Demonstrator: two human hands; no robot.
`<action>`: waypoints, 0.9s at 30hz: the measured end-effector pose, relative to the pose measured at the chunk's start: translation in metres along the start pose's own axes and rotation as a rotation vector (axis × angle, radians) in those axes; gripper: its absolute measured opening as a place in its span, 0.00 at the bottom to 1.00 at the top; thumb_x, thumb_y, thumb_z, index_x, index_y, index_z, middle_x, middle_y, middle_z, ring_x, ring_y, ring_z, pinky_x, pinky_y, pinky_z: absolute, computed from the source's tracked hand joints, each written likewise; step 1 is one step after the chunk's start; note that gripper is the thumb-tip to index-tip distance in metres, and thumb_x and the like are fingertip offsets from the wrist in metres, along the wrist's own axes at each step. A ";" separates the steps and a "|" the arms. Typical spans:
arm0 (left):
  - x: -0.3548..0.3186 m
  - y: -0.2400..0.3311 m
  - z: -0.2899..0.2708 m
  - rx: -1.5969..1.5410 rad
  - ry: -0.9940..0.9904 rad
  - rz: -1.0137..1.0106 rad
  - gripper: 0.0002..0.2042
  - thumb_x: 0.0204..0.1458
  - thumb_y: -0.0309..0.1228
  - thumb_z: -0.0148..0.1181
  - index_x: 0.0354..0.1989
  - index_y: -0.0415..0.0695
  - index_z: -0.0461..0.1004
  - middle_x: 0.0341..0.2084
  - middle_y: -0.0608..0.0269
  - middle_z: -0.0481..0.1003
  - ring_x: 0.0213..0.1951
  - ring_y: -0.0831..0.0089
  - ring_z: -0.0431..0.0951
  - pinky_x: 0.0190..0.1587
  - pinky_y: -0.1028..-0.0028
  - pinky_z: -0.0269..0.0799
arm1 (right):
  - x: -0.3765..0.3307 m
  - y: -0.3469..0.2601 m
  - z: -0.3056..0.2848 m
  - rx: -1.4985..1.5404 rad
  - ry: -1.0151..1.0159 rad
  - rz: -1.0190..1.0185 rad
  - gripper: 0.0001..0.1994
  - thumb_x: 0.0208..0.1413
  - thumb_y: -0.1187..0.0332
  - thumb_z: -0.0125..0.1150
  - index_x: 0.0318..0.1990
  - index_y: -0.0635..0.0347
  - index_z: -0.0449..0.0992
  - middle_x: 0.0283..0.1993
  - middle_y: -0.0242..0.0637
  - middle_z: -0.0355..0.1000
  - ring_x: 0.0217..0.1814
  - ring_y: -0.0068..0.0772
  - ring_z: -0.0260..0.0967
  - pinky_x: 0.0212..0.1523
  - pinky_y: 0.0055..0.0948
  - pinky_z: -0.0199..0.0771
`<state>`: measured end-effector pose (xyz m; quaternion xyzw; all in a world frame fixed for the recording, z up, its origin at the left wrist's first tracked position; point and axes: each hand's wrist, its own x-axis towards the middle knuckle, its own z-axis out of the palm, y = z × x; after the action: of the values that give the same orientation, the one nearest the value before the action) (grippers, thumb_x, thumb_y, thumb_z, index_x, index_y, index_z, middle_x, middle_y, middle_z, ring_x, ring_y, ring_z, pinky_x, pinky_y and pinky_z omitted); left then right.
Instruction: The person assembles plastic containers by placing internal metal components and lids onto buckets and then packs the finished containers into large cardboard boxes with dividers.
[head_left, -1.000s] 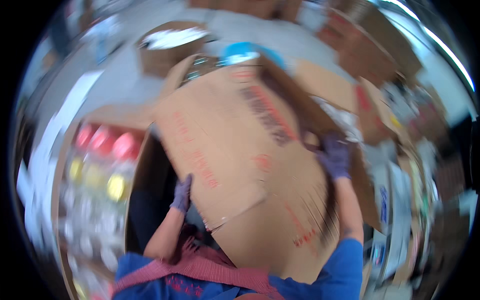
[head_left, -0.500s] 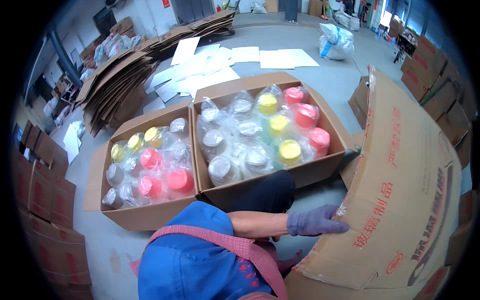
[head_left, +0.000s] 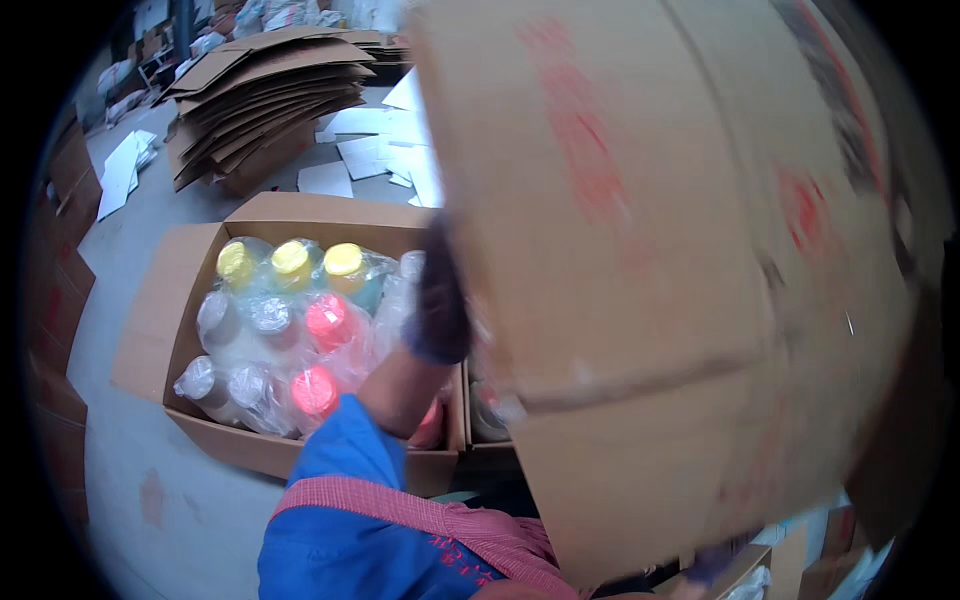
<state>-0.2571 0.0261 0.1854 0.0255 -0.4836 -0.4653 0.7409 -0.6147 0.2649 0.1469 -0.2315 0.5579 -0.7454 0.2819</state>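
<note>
A large flattened cardboard box (head_left: 640, 300) with red and dark print is raised in front of me, blurred by motion. My left hand (head_left: 440, 295), in a dark purple glove, is closed on its left edge. At the lower edge of the cardboard is my gloved right hand (head_left: 712, 562), smeared and partly covered, so its fingers cannot be made out. Beyond my left arm stands an open carton (head_left: 225, 432) of plastic-wrapped bottles or jars with yellow (head_left: 291, 258), pink (head_left: 327, 317) and whitish tops. The second carton beside it is mostly hidden by the cardboard.
A leaning stack of flattened cardboard (head_left: 270, 95) stands at the far left, with white sheets (head_left: 365, 155) scattered on the floor next to it. Brown cartons (head_left: 60, 340) line the left side. Another open carton (head_left: 745, 575) shows at lower right.
The flattened box has risen and swung left, now covering much of the second carton. My left hand has gone up and left with it. The view has shifted too.
</note>
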 end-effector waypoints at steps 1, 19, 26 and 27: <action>-0.003 0.033 -0.002 -0.093 0.011 -0.088 0.39 0.56 0.59 0.51 0.67 0.41 0.55 0.60 0.51 0.64 0.61 0.59 0.65 0.63 0.60 0.62 | 0.019 0.002 0.038 0.074 -0.089 -0.007 0.21 0.67 0.56 0.42 0.60 0.59 0.61 0.60 0.40 0.62 0.60 0.35 0.61 0.62 0.36 0.63; 0.259 0.021 -0.383 1.088 0.440 0.327 0.16 0.59 0.41 0.55 0.41 0.38 0.73 0.37 0.50 0.75 0.37 0.60 0.75 0.42 0.62 0.71 | -0.002 0.014 0.154 -0.769 -0.794 -0.273 0.27 0.55 0.68 0.61 0.62 0.65 0.66 0.64 0.47 0.66 0.67 0.43 0.61 0.67 0.36 0.58; -0.197 -0.228 0.131 0.168 -0.878 -0.429 0.16 0.62 0.34 0.51 0.55 0.40 0.70 0.53 0.54 0.71 0.54 0.62 0.71 0.60 0.68 0.66 | -0.159 0.008 -0.337 -1.473 0.736 0.071 0.32 0.54 0.53 0.63 0.59 0.71 0.68 0.60 0.56 0.67 0.62 0.49 0.65 0.63 0.40 0.64; -0.224 -0.157 0.221 0.012 -1.018 -0.501 0.15 0.61 0.36 0.52 0.50 0.40 0.73 0.52 0.52 0.73 0.56 0.57 0.71 0.60 0.64 0.66 | -0.232 -0.003 -0.377 -1.726 0.980 0.219 0.38 0.50 0.47 0.64 0.60 0.71 0.67 0.61 0.56 0.66 0.64 0.51 0.63 0.64 0.43 0.63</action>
<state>-0.5474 0.1884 0.0707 -0.0840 -0.7615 -0.5778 0.2813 -0.6935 0.6872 0.0407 0.0288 0.9814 -0.0680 -0.1770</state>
